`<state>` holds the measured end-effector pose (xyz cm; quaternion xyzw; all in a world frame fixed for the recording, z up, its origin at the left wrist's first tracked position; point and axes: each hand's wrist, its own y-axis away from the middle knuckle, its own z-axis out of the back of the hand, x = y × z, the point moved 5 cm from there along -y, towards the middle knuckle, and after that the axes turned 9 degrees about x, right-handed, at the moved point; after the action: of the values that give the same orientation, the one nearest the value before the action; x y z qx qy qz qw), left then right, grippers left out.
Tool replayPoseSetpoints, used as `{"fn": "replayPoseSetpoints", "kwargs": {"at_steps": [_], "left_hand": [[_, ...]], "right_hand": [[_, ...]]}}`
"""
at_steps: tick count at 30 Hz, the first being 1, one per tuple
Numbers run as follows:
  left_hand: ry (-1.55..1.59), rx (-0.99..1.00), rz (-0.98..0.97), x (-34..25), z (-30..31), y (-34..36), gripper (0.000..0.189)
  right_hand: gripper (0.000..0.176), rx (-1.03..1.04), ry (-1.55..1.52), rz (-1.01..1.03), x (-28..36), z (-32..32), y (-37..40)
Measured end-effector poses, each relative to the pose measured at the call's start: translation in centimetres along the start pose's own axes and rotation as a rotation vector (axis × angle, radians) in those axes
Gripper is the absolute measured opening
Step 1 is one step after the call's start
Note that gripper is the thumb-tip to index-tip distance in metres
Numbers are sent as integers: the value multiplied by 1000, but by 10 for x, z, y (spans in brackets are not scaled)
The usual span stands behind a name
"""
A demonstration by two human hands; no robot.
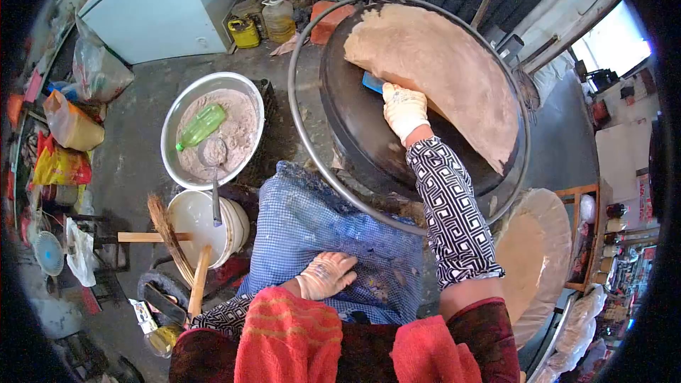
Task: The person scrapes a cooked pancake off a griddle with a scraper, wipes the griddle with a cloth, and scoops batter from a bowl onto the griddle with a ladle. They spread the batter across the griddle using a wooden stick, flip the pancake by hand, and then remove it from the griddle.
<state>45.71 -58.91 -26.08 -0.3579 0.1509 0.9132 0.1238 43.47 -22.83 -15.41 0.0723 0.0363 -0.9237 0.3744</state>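
My right hand [404, 110], in a pale glove, is closed around a blue scraper [372, 83], of which only the end shows past the fingers. The scraper is at the near edge of a large thin brown pancake [443, 64]. This pancake covers the far right part of a round dark griddle [351, 106], its near edge running almost straight across. On the blue checked cloth [291, 216] over my lap rests my left hand [326, 274], also gloved, fingers stretched out and holding nothing.
A metal ring [303, 113] surrounds the griddle. To the left stand a basin [168, 117] of brownish batter with a green bottle [202, 126] and a ladle [215, 156], and a white bucket [237, 223]. More thin pancakes [521, 248] lie stacked on the right.
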Motion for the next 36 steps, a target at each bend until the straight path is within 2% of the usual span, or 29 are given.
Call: {"fn": "replayPoseSetpoints", "kwargs": {"at_steps": [3, 5, 7, 9, 13, 17, 18, 23, 25, 27, 29, 30, 31, 32, 33, 36], "left_hand": [[39, 48, 85, 7, -11, -4, 40], [48, 59, 68, 6, -17, -8, 40], [93, 139, 116, 10, -27, -8, 40], [121, 114, 111, 10, -32, -8, 40], [228, 110, 103, 12, -44, -5, 42], [246, 134, 126, 11, -57, -2, 43], [225, 108, 112, 14, -56, -8, 41], [250, 93, 104, 15, -65, -1, 40], [266, 112, 104, 17, -69, 1, 41], [276, 129, 107, 17, -70, 2, 42], [293, 153, 113, 20, -73, 5, 42], [297, 154, 115, 21, -75, 5, 43], [299, 155, 118, 21, -77, 5, 44], [274, 147, 102, 20, -79, 7, 43], [262, 150, 96, 21, -83, 9, 43], [297, 172, 84, 21, -81, 13, 43]], "right_hand": [[23, -5, 29, -40, -3, -3, -3], [24, -30, 50, -73, -6, -2, -3], [25, -23, 73, -83, -7, 2, -3], [31, 128, 72, -130, -10, 5, -5], [24, -57, 104, -161, -24, 0, -12], [25, -52, 98, -198, -34, 1, -12], [25, -119, 173, -209, -39, 9, -16], [26, -13, 70, -324, -56, 24, -6], [29, -66, 152, -275, -71, 16, -10], [32, -16, 87, -359, -80, 17, -4], [28, -153, 139, -264, -74, 13, 5], [28, -152, 145, -270, -114, -34, -20], [25, -631, 63, -281, -152, -61, -28], [23, -1107, -29, -285, -132, -69, -11], [23, -1116, -25, -295, -158, -60, 1], [24, -905, -34, -401, -166, -63, 2]]}}
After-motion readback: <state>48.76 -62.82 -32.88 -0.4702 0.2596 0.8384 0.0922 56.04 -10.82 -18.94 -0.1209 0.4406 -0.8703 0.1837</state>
